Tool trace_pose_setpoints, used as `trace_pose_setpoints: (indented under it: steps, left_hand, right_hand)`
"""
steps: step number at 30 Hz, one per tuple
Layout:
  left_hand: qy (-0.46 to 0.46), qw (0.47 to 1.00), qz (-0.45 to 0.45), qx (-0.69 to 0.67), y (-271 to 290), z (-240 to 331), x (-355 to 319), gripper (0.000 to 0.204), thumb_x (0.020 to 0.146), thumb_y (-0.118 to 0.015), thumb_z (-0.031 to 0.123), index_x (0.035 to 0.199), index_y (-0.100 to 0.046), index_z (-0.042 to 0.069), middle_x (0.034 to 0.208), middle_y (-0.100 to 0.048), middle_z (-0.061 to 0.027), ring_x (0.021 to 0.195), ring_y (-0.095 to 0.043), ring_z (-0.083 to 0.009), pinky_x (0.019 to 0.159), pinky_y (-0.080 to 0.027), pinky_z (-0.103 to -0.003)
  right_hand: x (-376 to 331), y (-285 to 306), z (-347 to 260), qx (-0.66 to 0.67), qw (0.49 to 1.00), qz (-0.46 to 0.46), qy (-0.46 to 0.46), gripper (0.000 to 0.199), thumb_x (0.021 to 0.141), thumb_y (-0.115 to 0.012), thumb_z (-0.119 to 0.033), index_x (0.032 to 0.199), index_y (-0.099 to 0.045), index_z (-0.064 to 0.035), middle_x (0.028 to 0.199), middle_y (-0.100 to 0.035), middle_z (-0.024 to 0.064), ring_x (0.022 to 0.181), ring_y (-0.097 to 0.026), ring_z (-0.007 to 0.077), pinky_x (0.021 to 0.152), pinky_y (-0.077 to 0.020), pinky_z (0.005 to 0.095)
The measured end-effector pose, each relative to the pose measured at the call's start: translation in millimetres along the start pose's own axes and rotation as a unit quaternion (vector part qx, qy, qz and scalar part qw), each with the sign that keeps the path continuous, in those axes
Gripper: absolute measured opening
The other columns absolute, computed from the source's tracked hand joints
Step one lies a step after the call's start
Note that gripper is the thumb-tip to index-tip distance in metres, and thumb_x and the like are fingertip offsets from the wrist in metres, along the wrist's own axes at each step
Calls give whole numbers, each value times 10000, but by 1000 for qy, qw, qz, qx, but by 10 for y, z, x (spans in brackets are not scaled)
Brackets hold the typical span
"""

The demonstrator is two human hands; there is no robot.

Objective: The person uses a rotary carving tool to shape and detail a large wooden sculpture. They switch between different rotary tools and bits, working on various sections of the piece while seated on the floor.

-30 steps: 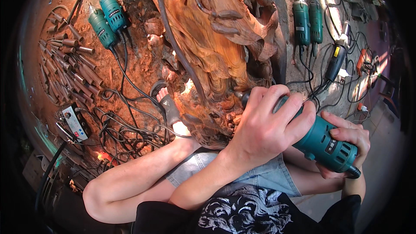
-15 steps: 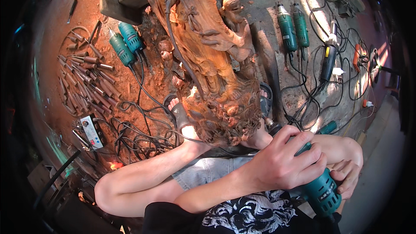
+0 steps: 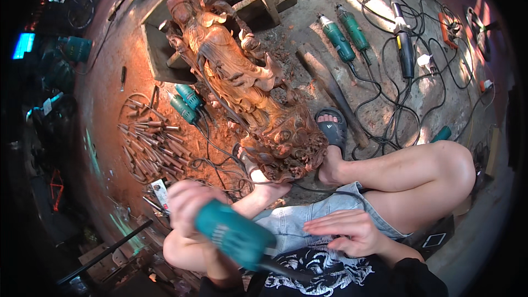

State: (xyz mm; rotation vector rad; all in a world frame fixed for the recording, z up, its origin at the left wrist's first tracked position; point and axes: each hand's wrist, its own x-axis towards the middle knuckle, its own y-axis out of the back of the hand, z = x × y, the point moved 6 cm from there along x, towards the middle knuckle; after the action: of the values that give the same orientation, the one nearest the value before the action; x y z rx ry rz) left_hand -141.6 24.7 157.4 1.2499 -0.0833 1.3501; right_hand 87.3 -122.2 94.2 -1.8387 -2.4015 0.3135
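My left hand (image 3: 190, 203), blurred by motion, is closed round the front end of a green die grinder (image 3: 234, 234) over my left thigh. The grinder's tip is hidden by my fingers, and its cord runs off the rear toward my shirt. Over my lap, my right hand (image 3: 349, 231) holds nothing, its fingers stretched out to the left. A carved reddish-brown wooden figure (image 3: 242, 82) leans back between my feet, its knotted base nearest me and its upper end by a wooden frame (image 3: 157, 55).
Many wooden-handled chisels (image 3: 151, 148) lie in a pile at left, near two green grinders (image 3: 184, 104) and a small control box (image 3: 160, 193). At right are two more grinders (image 3: 344, 33), a black power tool (image 3: 404, 49), tangled cords and a wooden bar (image 3: 333, 91).
My left hand has carried the grinder from the right side across to the left. My right hand has left the grinder and come over my lap. The view has shifted.
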Motion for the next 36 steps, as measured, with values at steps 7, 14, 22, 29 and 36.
trace_pose_setpoints:
  steps: [7, 14, 22, 29, 36]
  left_hand:
    - [247, 930, 270, 16, 1735, -868, -146, 310, 888, -739, -50, 1133, -596, 76, 1096, -592, -23, 1078, -570, -150, 986, -464, -323]
    - [207, 937, 280, 7, 3532, -1209, -178, 287, 984, -683, -39, 1233, -585, 66, 1271, -622, -64, 1254, -593, -186, 1090, -471, -346]
    - [185, 931, 222, -223, 3508, -2225, -381, 393, 957, -674, -74, 1294, -555, 89, 1287, -592, -62, 1267, -561, -240, 1172, -406, -418]
    - [218, 975, -53, -13, 3015, -2450, -351, 511, 758, -849, -51, 1191, -603, 63, 1212, -566, -58, 1231, -534, -217, 1151, -364, -352]
    - [79, 782, -469, 404, 1832, -2952, -156, 256, 695, -755, 73, 949, -723, 88, 1040, -696, -101, 1109, -632, -334, 988, -478, -390]
  right_hand:
    - [-33, -475, 50, -202, 970, -96, 99, 603, 984, -716, -335, 1521, -549, -118, 1546, -556, 152, 1455, -512, 329, 1189, -437, 475]
    - [-184, 47, -771, -448, 870, -162, 123, 481, 928, -742, -209, 1385, -645, -97, 1396, -656, 169, 1323, -636, 324, 1120, -516, 410]
    - [-16, 1756, -1466, -322, 914, 246, 30, 402, 1036, -564, -58, 1424, -597, 41, 1338, -698, 192, 1235, -675, 250, 1084, -521, 392]
    - [642, 618, -392, -337, 918, 206, -45, 369, 984, -719, -150, 1317, -658, -2, 1238, -718, 125, 1189, -662, 178, 1036, -504, 289]
    - [825, 1577, 1614, -190, 931, -29, -309, 681, 878, -884, -283, 1378, -622, 100, 1328, -721, 189, 1210, -686, 188, 1025, -545, 356]
